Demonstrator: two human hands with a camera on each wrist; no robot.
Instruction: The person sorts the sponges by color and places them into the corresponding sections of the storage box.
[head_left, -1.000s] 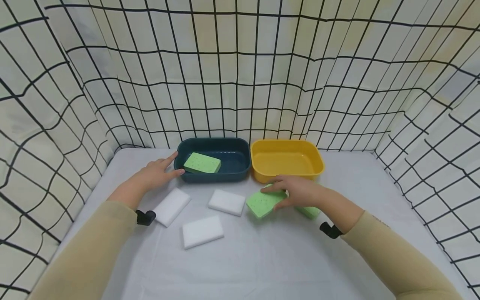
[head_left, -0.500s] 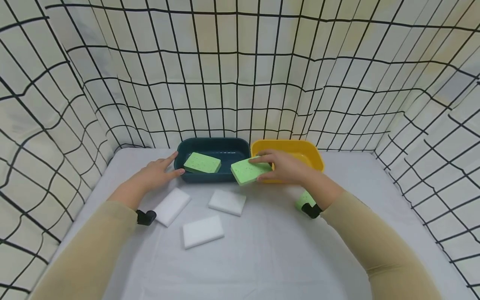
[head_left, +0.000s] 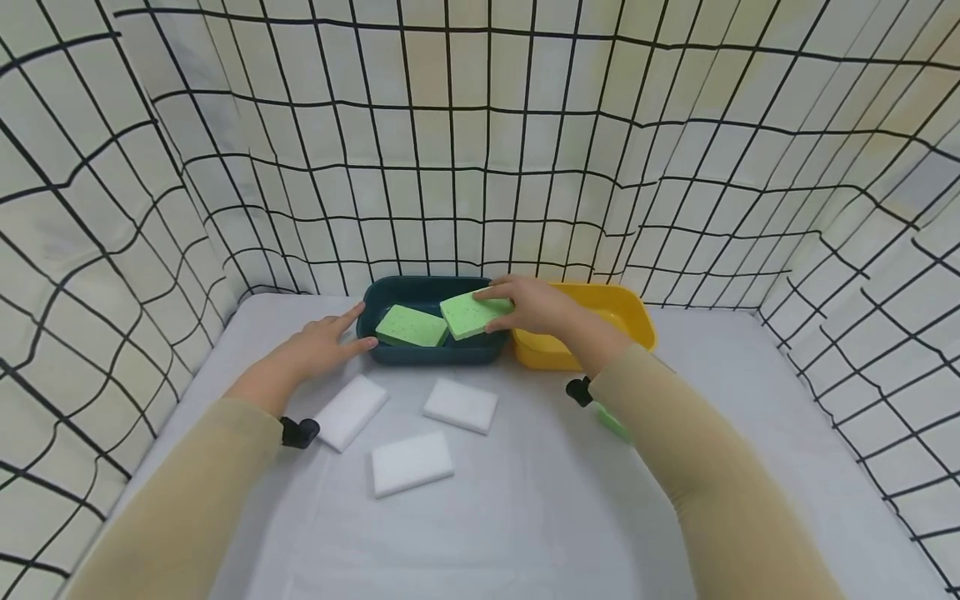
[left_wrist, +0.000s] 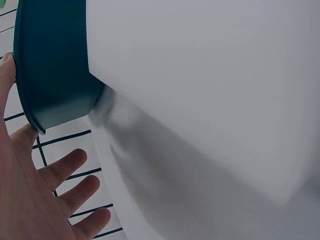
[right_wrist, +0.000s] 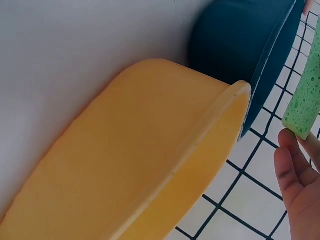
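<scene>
My right hand [head_left: 525, 304] pinches a green sponge [head_left: 471, 313] and holds it over the right part of the dark teal tub [head_left: 427, 354]. A second green sponge [head_left: 412, 327] lies inside that tub. The held green sponge [right_wrist: 306, 97] shows edge-on above my fingers in the right wrist view. My left hand [head_left: 324, 343] rests flat against the teal tub's left end, fingers straight; in the left wrist view the left hand [left_wrist: 37, 200] lies beside the teal tub [left_wrist: 50, 65]. A yellow tub [head_left: 622, 312] stands right of the teal one.
Three white sponges [head_left: 351, 422] [head_left: 461, 406] [head_left: 412, 463] lie on the white table [head_left: 525, 533] in front of the tubs. Another green sponge [head_left: 611, 422] peeks out behind my right forearm. Grid-patterned cloth walls [head_left: 480, 167] close in the back and both sides.
My right hand lifted a green sponge off the table near the yellow tub and carried it left and back, over the teal tub. The left hand stayed put.
</scene>
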